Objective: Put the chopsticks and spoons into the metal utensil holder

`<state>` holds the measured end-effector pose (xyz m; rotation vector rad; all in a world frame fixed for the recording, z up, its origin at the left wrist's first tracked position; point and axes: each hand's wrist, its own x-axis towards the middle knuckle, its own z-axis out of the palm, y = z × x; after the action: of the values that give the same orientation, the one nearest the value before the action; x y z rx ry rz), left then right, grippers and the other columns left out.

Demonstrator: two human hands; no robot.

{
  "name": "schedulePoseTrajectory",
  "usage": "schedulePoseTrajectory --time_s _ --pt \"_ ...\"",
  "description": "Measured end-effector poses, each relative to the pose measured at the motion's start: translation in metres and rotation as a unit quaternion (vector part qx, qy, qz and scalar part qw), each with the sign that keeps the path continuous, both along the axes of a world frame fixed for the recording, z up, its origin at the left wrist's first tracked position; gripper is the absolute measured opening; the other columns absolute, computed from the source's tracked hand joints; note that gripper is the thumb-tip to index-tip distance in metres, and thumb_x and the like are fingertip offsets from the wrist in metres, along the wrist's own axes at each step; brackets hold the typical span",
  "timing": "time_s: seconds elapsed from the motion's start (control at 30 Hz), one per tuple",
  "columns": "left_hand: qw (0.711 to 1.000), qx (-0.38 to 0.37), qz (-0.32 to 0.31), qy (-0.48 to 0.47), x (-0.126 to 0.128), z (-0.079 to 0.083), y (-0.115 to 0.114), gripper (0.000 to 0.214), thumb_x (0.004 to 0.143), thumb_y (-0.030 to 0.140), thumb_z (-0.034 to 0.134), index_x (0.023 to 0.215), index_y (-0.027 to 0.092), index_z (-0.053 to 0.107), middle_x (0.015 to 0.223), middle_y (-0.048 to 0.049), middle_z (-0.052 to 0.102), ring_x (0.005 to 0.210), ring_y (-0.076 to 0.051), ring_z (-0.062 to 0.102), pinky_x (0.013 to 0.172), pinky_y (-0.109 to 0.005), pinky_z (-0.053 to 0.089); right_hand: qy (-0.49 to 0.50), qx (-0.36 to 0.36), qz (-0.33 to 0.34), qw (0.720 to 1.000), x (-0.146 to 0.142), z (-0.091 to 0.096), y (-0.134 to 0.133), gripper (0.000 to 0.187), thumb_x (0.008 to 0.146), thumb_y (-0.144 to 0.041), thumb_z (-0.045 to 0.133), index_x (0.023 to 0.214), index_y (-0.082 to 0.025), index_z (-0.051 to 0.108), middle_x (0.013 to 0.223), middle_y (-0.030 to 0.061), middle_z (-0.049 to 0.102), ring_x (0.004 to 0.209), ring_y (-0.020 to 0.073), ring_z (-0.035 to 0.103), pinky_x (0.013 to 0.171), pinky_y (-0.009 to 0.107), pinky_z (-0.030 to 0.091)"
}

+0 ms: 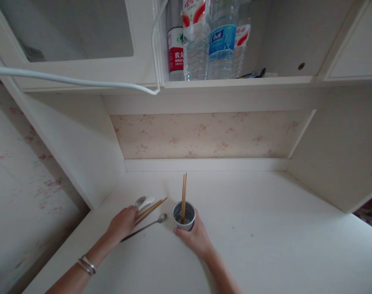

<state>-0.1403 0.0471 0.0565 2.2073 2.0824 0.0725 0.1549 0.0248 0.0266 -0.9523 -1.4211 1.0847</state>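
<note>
The person's right hand [200, 239] grips a round, silver-grey metal cup [191, 213] from its right and near sides, thumb along the near wall and fingers around the right. The cup is near the middle of the white worktop [259, 253], and two slim light-brown wooden chopsticks [184, 192] stand in it, nearly upright.

To the left, the left hand [125, 222], with silver-coloured bangles [87, 265] on its wrist, is at the near ends of a loose bundle of light-brown wooden chopsticks [152, 209]; whether its grip is closed on them cannot be told. Just beyond the bundle are a white spoon [148, 201] and a shiny metal spoon [140, 200], their handles hidden by the hand. A long metal spoon with a dark handle [162, 218] lies on the near side, between the bundle and the person.
</note>
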Motion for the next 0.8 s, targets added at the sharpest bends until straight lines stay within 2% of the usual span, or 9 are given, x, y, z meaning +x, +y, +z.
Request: schedulePoseTrajectory --time_s 0.1,0.17,0.3,0.37,0.47,0.57,0.67,0.73,0.8 --pt "0.999 0.038 -0.001 -0.032 0.009 0.012 0.002 0.026 0.092 0.021 0.037 0.092 0.017 0.063 0.096 -0.0112 0.068 0.091 -0.023 0.063 0.081 -0.032 0.043 -0.006 -0.008 -0.004 1.000 0.000 0.001 0.000 0.074 0.060 -0.026 0.085 0.126 -0.024 0.052 0.121 0.0078 0.066 0.112 0.0295 0.060 0.100 0.045 0.044" --pt "0.994 0.073 -0.003 -0.086 0.019 0.025 0.004 0.031 0.094 0.025 0.033 0.095 0.016 0.062 0.098 -0.0115 0.068 0.092 -0.023 0.063 0.084 -0.034 0.044 -0.004 -0.008 -0.001 1.000 0.001 0.002 0.000 0.074 0.061 -0.025 0.085 0.127 -0.024 0.052 0.122 0.0072 0.065 0.112 0.0291 0.060 0.101 0.045 0.043" --pt "0.962 0.170 -0.015 -0.212 0.051 0.067 0.004 0.034 0.094 0.033 0.036 0.108 0.015 0.061 0.107 -0.0108 0.067 0.098 -0.023 0.063 0.090 -0.036 0.047 -0.009 -0.002 0.002 1.000 0.001 0.001 0.001 0.076 0.061 -0.026 0.085 0.128 -0.024 0.051 0.124 0.0080 0.065 0.114 0.0296 0.059 0.102 0.045 0.042" --pt "0.939 0.196 -0.025 -0.281 0.069 0.093 0.002 0.037 0.094 0.039 0.039 0.113 0.016 0.060 0.107 -0.0090 0.067 0.095 -0.022 0.064 0.087 -0.036 0.050 -0.011 -0.003 -0.001 1.000 0.001 0.000 0.001 0.076 0.061 -0.027 0.085 0.129 -0.023 0.051 0.123 0.0085 0.065 0.114 0.0299 0.060 0.102 0.045 0.042" --pt "0.887 0.218 -0.025 -0.405 0.091 0.131 -0.003 0.041 0.091 0.048 0.045 0.112 0.016 0.061 0.099 -0.0063 0.068 0.080 -0.018 0.064 0.076 -0.031 0.052 -0.005 -0.003 0.000 1.000 0.000 -0.004 0.002 0.076 0.062 -0.028 0.085 0.129 -0.023 0.050 0.124 0.0089 0.065 0.113 0.0295 0.060 0.101 0.045 0.043" --pt "0.833 0.238 -0.020 -0.499 0.109 0.159 -0.004 0.040 0.088 0.048 0.053 0.109 0.015 0.061 0.084 -0.0020 0.065 0.072 -0.014 0.061 0.069 -0.026 0.050 -0.003 -0.004 0.004 1.000 -0.001 -0.007 0.003 0.077 0.062 -0.028 0.085 0.130 -0.023 0.050 0.125 0.0088 0.064 0.114 0.0289 0.059 0.101 0.044 0.043" --pt "0.790 0.214 -0.034 -0.573 0.126 0.168 0.004 0.040 0.083 0.047 0.060 0.104 0.014 0.064 0.081 -0.0014 0.064 0.070 -0.013 0.059 0.067 -0.025 0.049 -0.010 -0.005 0.006 1.000 0.000 -0.008 0.004 0.078 0.062 -0.027 0.085 0.131 -0.022 0.049 0.125 0.0081 0.063 0.114 0.0279 0.059 0.102 0.044 0.042" --pt "0.787 0.182 -0.041 -0.588 0.135 0.161 0.014 0.039 0.081 0.047 0.062 0.102 0.014 0.064 0.083 -0.0025 0.065 0.070 -0.013 0.059 0.064 -0.025 0.049 -0.017 -0.007 0.007 1.000 0.000 -0.008 0.004 0.078 0.062 -0.026 0.085 0.131 -0.022 0.048 0.124 0.0076 0.064 0.114 0.0272 0.059 0.102 0.043 0.042" --pt "0.801 0.159 -0.046 -0.575 0.142 0.145 0.025 0.037 0.082 0.046 0.061 0.102 0.015 0.065 0.085 -0.0039 0.067 0.071 -0.014 0.060 0.064 -0.025 0.049 -0.027 -0.010 0.005 1.000 0.001 -0.008 0.003 0.078 0.062 -0.025 0.085 0.131 -0.023 0.048 0.124 0.0071 0.064 0.114 0.0268 0.059 0.102 0.043 0.042"
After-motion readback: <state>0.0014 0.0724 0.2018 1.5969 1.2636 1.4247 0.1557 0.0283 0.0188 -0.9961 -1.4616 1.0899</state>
